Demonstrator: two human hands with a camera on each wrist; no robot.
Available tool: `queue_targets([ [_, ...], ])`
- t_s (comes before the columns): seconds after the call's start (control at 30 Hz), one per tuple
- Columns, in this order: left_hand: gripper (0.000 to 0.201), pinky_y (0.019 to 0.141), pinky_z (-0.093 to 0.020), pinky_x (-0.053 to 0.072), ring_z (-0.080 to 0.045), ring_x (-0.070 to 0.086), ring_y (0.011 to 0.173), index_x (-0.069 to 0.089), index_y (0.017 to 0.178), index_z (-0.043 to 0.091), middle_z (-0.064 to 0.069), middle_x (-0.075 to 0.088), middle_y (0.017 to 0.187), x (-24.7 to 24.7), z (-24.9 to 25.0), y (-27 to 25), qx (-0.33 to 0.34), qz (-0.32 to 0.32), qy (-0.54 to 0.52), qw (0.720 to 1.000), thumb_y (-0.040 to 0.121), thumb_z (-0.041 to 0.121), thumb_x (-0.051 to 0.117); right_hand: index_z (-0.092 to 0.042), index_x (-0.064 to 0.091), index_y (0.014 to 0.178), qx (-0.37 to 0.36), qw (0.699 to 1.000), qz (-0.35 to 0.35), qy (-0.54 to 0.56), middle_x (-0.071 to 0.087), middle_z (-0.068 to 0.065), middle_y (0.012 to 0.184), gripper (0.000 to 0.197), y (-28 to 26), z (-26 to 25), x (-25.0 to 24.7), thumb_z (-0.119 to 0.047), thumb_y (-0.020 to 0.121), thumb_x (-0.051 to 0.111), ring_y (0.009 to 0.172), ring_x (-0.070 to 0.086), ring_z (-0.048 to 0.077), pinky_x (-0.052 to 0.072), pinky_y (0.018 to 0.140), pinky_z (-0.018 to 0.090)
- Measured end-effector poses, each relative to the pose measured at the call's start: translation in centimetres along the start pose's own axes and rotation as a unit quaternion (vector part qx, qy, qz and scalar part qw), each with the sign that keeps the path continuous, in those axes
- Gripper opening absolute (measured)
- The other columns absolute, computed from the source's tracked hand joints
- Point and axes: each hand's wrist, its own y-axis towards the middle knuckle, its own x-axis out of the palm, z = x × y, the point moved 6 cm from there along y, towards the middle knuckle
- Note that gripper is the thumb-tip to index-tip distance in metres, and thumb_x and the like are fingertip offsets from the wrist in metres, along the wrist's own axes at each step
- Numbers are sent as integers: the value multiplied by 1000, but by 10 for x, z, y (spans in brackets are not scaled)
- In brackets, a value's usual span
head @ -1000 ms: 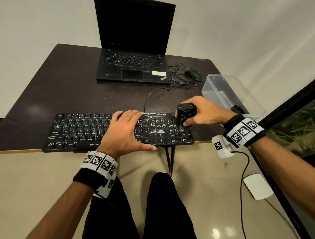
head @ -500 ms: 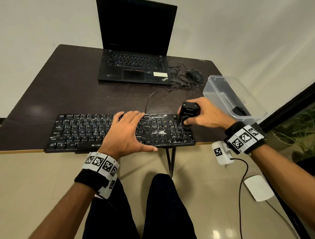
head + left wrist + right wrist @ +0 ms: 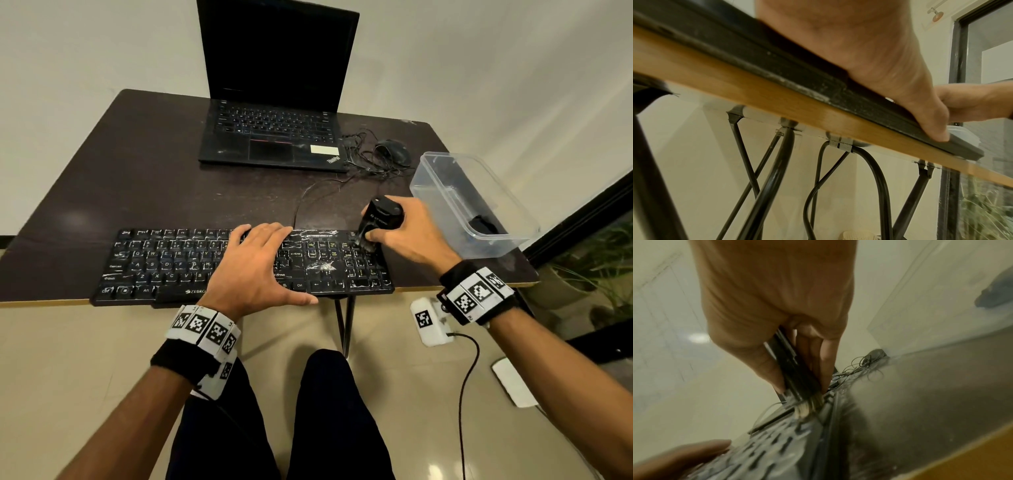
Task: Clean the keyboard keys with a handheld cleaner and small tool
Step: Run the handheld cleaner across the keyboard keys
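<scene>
A black keyboard (image 3: 164, 263) streaked with white dust lies along the table's front edge. My left hand (image 3: 255, 265) lies flat on its middle keys, fingers straight, thumb (image 3: 935, 129) on the front rim of the keyboard (image 3: 818, 91). My right hand (image 3: 407, 236) grips a black handheld cleaner (image 3: 380, 219), its brush end on the number pad's top right corner. In the right wrist view, my right hand (image 3: 781, 305) holds the cleaner (image 3: 797, 374) with its pale bristles (image 3: 807, 405) touching the keys.
An open black laptop (image 3: 274, 130) stands at the back of the dark table (image 3: 144, 185), with a mouse (image 3: 394, 152) and tangled cable beside it. A clear plastic box (image 3: 469, 205) holding a dark object sits at the right edge. My knees (image 3: 281, 418) are below.
My right hand has shifted the cleaner slightly away from me, from the number pad's middle to its far corner. My left hand has stayed on the keys.
</scene>
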Motion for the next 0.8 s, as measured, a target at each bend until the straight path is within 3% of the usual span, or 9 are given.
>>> queue_targets([
  [0.07,139,130,-44,11,-16,37,150,39,157,17,1,45,159,0,1,0,2,-1,0,1000,53,107,50,-26,77,99,10,1000,4,0,80,-8,94,34,0,0,-1,-36,66,81,95,76,16,61,93,49],
  [0.17,138,130,-45,12,-17,38,149,40,157,17,1,46,159,0,1,0,1,3,-1,1000,52,107,50,-28,79,100,-4,999,-45,0,80,-9,96,30,-2,-8,10,-21,72,86,95,76,13,61,95,45],
  [0.27,138,130,-45,12,-17,38,150,40,157,17,0,46,159,0,1,0,3,2,-1,1000,53,107,51,-27,78,97,-11,1000,8,-19,80,-8,92,30,-2,-10,5,-29,67,81,92,75,16,61,91,48],
  [0.4,138,130,-46,13,-17,38,149,40,156,17,0,47,158,0,0,0,1,5,0,1000,52,107,51,-27,80,101,-5,997,-75,-4,81,-7,97,33,-1,-11,11,-14,72,87,96,76,13,61,96,44],
  [0.5,138,130,-44,11,-16,38,149,40,157,18,1,46,158,0,0,0,0,6,-6,1000,52,107,53,-28,78,99,-24,998,-47,-38,80,-7,94,32,2,-15,5,-27,68,83,94,76,16,61,93,49],
  [0.63,138,130,-44,11,-15,37,149,40,157,18,1,46,158,0,0,0,0,7,-5,1000,52,107,53,-27,80,101,-27,990,-134,-40,81,-5,97,32,4,-17,12,-14,73,88,97,76,16,60,95,40],
  [0.73,138,130,-44,11,-15,37,149,40,157,18,1,46,159,0,0,1,0,5,-6,1000,52,107,53,-23,77,97,-56,991,-92,-84,80,-4,92,29,9,-21,6,-28,68,82,91,75,20,61,90,47],
  [0.8,138,130,-44,11,-15,37,149,40,157,18,1,46,159,1,0,0,1,4,-7,1000,52,107,53,-24,78,100,-72,987,-123,-71,80,-5,95,28,8,-25,9,-18,74,85,93,75,18,61,93,43],
])
